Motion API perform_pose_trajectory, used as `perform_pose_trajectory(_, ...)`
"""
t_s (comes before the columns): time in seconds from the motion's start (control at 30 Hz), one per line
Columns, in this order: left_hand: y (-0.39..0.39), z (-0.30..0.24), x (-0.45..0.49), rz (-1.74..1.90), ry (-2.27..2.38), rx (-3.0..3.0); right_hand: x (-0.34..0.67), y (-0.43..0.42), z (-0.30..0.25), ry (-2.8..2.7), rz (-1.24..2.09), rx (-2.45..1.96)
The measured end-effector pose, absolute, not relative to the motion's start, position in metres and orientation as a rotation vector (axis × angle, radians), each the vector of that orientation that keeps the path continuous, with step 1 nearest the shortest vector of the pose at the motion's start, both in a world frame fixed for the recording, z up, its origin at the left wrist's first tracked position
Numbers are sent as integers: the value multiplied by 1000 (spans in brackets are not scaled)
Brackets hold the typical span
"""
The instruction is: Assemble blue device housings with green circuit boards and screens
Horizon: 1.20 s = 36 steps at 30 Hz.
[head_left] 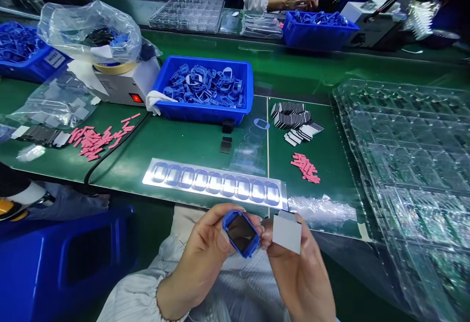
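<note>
My left hand (207, 246) grips a blue rubber frame (240, 234) with a dark glossy panel inside it. My right hand (299, 268) pinches a pale grey rectangular pad (287, 232) by its lower part, right next to the frame. The two hands are close together above my striped sleeves, and the pad's edge sits almost against the frame. Just beyond them on the green bench lies a shiny film sheet (215, 182) with a row of blue-edged oval cut-outs. A blue bin (198, 111) heaped with similar blue frames stands farther ahead.
Black-and-white striped pieces (293, 120) and pink strips (304, 168) lie ahead on the right. Stacked clear plastic trays (404, 165) fill the right side. A white machine (125, 87) with a red light stands at left. Across the bench, a co-worker's hand (297, 0) works near another blue bin (319, 31).
</note>
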<state>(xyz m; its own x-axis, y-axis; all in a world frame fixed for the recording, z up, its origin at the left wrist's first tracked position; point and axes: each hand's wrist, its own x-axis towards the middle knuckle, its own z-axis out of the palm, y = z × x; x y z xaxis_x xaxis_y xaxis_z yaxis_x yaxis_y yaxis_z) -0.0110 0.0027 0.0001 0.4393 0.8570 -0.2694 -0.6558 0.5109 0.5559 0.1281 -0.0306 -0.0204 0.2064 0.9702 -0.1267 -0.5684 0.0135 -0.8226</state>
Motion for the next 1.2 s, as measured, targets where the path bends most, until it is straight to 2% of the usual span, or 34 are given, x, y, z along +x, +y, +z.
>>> perform_pose_trajectory(0.2, 1, -4, -8, 981, 586, 395, 133, -42, -14, -1161, 524, -1180)
perform_pose_trajectory(0.43, -2, -12, -5, 994, 619, 476, 136, -42, -4, -1784, 79, -1357)
perform_pose_trajectory(0.77, -4, -15, 5, 967, 619, 355, 127, -49, -6, -1774, -6, -1481)
perform_pose_trajectory(0.93, -7, -19, 4, 904, 623, 257, 132, -48, -13, -1857, 94, -1367)
perform_pose_trajectory(1.03, -7, -23, 0, 822, 572, 255, 162, -32, -20, -1716, 160, -1420)
perform_pose_trajectory(1.2, -9, -30, -5, 762, 625, 287, 226, 18, -47, -1488, -165, -1849)
